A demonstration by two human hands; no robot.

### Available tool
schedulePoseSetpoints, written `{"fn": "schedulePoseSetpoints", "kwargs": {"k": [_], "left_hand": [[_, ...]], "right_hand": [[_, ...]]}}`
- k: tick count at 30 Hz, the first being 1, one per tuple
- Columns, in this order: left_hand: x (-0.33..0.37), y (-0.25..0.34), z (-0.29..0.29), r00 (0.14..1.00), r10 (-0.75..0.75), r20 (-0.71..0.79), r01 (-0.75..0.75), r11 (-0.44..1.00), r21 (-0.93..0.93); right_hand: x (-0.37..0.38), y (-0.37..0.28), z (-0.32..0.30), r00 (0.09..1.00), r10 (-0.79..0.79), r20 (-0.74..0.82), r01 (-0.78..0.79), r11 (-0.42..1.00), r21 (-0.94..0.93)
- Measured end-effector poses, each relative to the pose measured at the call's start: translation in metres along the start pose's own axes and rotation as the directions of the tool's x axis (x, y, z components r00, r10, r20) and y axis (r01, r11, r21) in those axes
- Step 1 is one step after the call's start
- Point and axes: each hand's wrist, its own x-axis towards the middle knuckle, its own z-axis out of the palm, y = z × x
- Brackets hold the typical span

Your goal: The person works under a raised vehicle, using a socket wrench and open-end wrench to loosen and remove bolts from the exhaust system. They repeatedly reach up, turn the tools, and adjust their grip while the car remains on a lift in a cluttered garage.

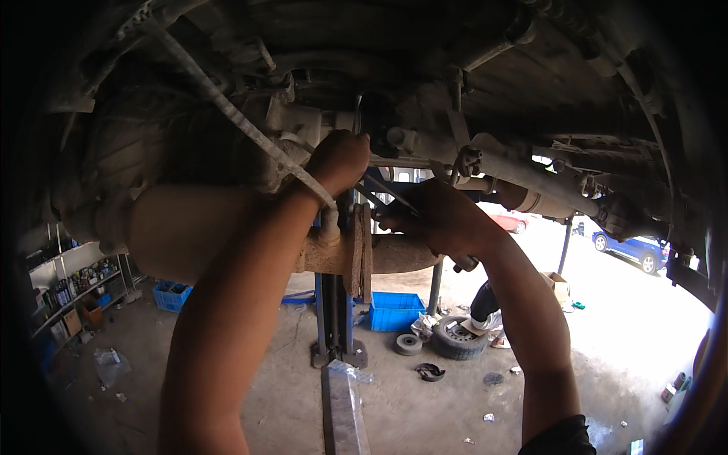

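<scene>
Head view, dusty concrete workshop floor (409, 409) under a raised car, blue crate (394, 311), tyre (457, 339), shelves (72, 292) at left, left hand (339, 161) fisted around a wrench (357, 114) at the underbody, right hand (440, 216) closed on a dark tool (388, 193) beside the rusty exhaust flange (356, 250), a strap (227, 106) crossing the left wrist.

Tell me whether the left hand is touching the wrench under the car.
Touching. The head view shows the left hand closed in a fist around the lower end of the wrench, whose shaft rises straight out of the grip.

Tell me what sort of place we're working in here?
Most likely a car repair garage: a car's underside hangs overhead on a blue lift post, a loose tyre lies on the concrete floor, and both hands reach up.
</scene>
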Motion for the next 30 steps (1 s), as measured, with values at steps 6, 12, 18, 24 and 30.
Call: {"fn": "schedulePoseSetpoints", "kwargs": {"k": [6,12,18,24,30], "left_hand": [[0.000,0.000,-0.006,0.990,-0.101,0.102,0.110,0.990,-0.085],[0.001,-0.007,0.004,0.999,-0.039,0.008,0.039,0.999,0.016],[0.005,0.002,-0.003,0.973,-0.182,0.142,0.199,0.973,-0.113],[0.000,-0.005,0.003,0.999,-0.040,0.019,0.041,0.998,-0.043],[0.002,0.004,-0.005,0.994,-0.063,0.085,0.064,0.998,-0.015]], "right_hand": [[0.005,-0.004,-0.008,0.996,-0.065,0.055,0.064,0.998,0.021],[0.001,-0.004,0.001,0.998,-0.052,-0.034,0.056,0.989,0.137],[0.008,-0.005,-0.008,0.983,0.071,0.167,-0.105,0.974,0.200],[0.002,-0.013,0.004,0.994,-0.062,-0.089,0.073,0.990,0.123],[0.008,-0.005,-0.001,0.996,-0.048,0.070,0.044,0.997,0.069]]}}
